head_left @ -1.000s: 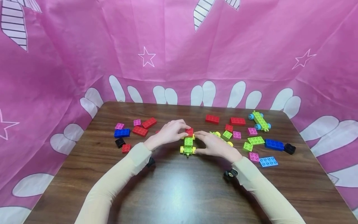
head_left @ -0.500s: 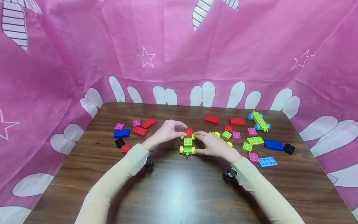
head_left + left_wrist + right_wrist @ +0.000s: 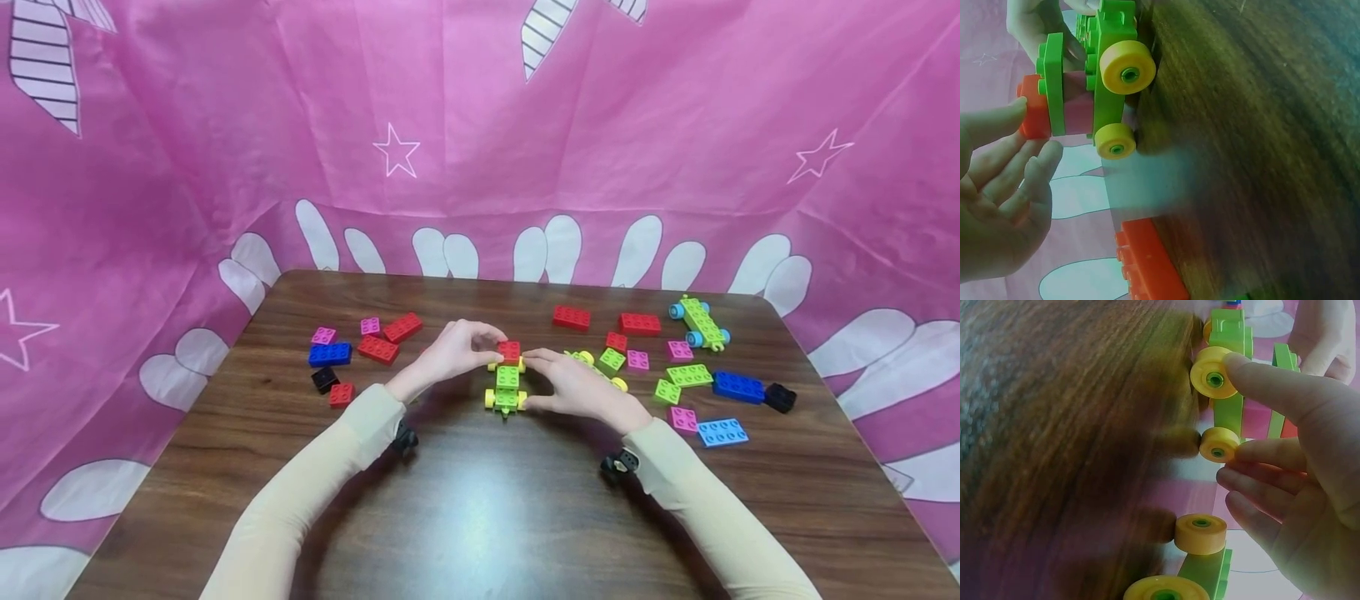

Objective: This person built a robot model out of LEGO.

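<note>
At the middle of the wooden desk [image 3: 480,517] stands a green wheeled brick car [image 3: 506,390] with yellow wheels. The left hand [image 3: 453,354] has its grip pinched on the red brick [image 3: 509,351] atop the car's far end. The right hand [image 3: 576,385] grasps the car's side, thumb on a wheel [image 3: 1213,377].

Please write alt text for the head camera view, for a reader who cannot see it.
Two hands, left hand and right hand, hold a small green plastic brick car with yellow wheels topped by a red brick on a dark wooden table, with loose coloured bricks scattered either side.
</note>
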{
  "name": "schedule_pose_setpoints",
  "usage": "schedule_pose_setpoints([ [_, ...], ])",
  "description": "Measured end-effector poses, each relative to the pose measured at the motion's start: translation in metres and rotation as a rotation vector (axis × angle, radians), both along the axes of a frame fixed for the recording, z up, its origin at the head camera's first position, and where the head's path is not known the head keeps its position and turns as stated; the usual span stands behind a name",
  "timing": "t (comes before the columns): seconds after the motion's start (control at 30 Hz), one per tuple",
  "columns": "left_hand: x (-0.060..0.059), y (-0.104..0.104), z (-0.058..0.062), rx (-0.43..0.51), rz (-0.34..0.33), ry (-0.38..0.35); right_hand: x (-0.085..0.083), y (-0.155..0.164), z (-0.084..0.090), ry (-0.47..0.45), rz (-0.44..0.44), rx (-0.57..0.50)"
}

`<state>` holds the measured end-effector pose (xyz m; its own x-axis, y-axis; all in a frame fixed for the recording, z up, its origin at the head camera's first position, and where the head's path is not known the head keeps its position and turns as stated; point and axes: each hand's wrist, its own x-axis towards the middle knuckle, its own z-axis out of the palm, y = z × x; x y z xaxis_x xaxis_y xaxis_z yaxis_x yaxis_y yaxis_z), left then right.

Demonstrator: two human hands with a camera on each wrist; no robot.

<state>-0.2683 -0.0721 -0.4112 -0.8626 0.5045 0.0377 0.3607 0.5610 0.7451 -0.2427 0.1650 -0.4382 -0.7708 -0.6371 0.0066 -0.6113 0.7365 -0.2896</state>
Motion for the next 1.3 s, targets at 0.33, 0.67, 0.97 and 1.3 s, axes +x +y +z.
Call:
schedule_pose_setpoints([
  [0.33,0.001,-0.001,0.006,-0.045,-0.009,0.014,-0.001,-0.001,0.002,-0.012,-0.008,0.007],
  [0.67,0.002,-0.001,0.004,-0.073,-0.003,0.045,0.000,-0.002,0.004,-0.002,-0.001,0.017],
  [0.97,0.003,0.002,0.004,-0.094,-0.005,0.065,0.000,0.000,0.003,-0.018,-0.016,0.037],
  [1.3,0.004,0.003,0.002,-0.094,-0.010,0.066,0.000,0.008,0.008,0.000,0.011,0.020],
])
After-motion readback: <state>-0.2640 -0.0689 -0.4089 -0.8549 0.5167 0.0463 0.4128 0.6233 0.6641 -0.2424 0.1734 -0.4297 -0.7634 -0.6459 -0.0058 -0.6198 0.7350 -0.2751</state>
